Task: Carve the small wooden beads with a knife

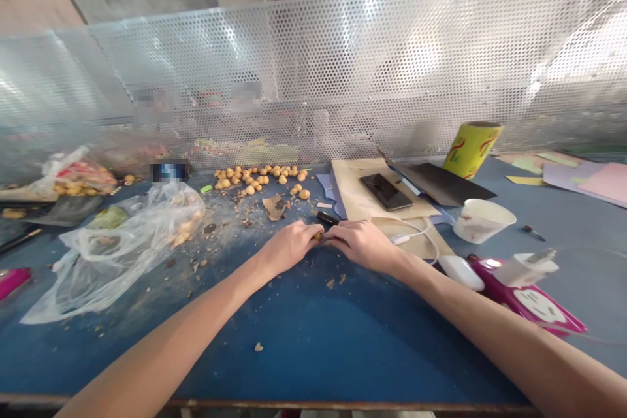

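My left hand (292,245) is closed, pinching a small yellow-brown round fruit (318,235) that looks like a longan. Close against it, my right hand (361,245) grips a tool with a black handle (327,217); the handle's end sticks out above the fingers, and its working end is mostly hidden at the fruit. Behind the hands lies a loose group of similar round fruits (255,177). A torn brown scrap (274,207) and many crumbs and bits of shell are scattered to the left of the fruit group's front edge and near my left hand.
A clear plastic bag (112,241) lies on the left of the blue table (313,339). To the right are a phone (385,191) on brown paper, a white cup (482,221), a yellow tube (473,149) and a pink power strip (533,300) with a charger. A perforated metal screen (313,72) stands behind.
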{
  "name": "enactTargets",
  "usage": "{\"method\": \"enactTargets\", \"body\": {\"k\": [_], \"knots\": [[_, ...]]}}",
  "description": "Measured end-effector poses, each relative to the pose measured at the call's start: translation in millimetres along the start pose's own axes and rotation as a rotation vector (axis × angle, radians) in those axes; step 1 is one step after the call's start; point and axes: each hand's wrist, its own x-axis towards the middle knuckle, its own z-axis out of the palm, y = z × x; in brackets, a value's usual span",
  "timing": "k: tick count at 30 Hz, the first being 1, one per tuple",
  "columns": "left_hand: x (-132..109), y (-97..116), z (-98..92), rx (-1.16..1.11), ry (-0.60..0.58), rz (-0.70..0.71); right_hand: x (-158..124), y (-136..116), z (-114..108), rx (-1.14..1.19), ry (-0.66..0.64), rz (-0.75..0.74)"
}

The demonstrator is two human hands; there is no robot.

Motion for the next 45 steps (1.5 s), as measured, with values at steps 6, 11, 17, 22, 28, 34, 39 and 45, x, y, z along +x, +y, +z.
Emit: {"method": "enactTargets", "body": {"k": [6,11,17,22,28,34,39,45], "knots": [[0,0,0.9,-0.008,-0.010,-0.038,-1,0,-12,-0.032,0.012,-0.038],[0,0,0.6,-0.018,-0.007,-0.042,0,-3,-5,-0.017,0.021,-0.026],[-1,-1,2.2,-0.010,0.003,-0.061,0,0,-7,-0.020,0.043,-0.031],[-1,-1,2.2,-0.007,0.013,-0.066,-1,-1,-4,-0.035,0.024,-0.014],[-1,0,1.6,-0.003,0.007,-0.050,1,-3,-9,-0.052,0.022,-0.045],[-1,0,0.9,-0.008,-0.003,-0.054,0,-3,-8,-0.019,0.010,-0.018],[0,3,-1.5,0.000,-0.001,-0.049,2,-6,-3,-0.037,0.010,0.069],[-1,1,0.9,0.009,0.007,-0.051,3,-12,-5,0.099,0.041,0.228]]}}
